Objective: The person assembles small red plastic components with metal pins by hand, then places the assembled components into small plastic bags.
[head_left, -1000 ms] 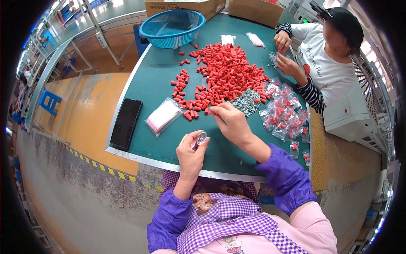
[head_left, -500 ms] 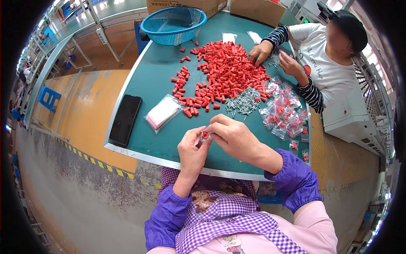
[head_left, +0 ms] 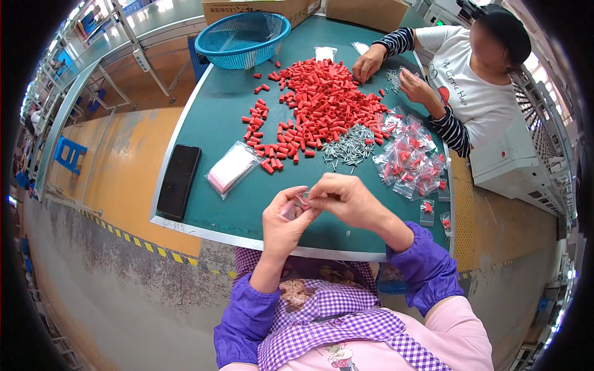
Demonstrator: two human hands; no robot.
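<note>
My left hand pinches a small clear plastic bag above the near edge of the green table. At the bag's upper edge, the thumb and forefinger of my right hand are closed together. What lies inside the bag is mostly covered by my fingers. Beyond my hands spreads a big pile of red plastic caps, with silver screws heaped at its near side. Filled clear bags with red caps lie to the right. A stack of flat, unfilled bags rests left of my hands.
A black phone lies at the table's left edge. A blue basket stands at the far left corner, before cardboard boxes. Across the right side, a co-worker's hands reach toward the caps and a few screws.
The red cap that showed at the bag's opening is now mostly hidden. My right fingers have closed at the bag's edge. The whole view has shifted slightly.
</note>
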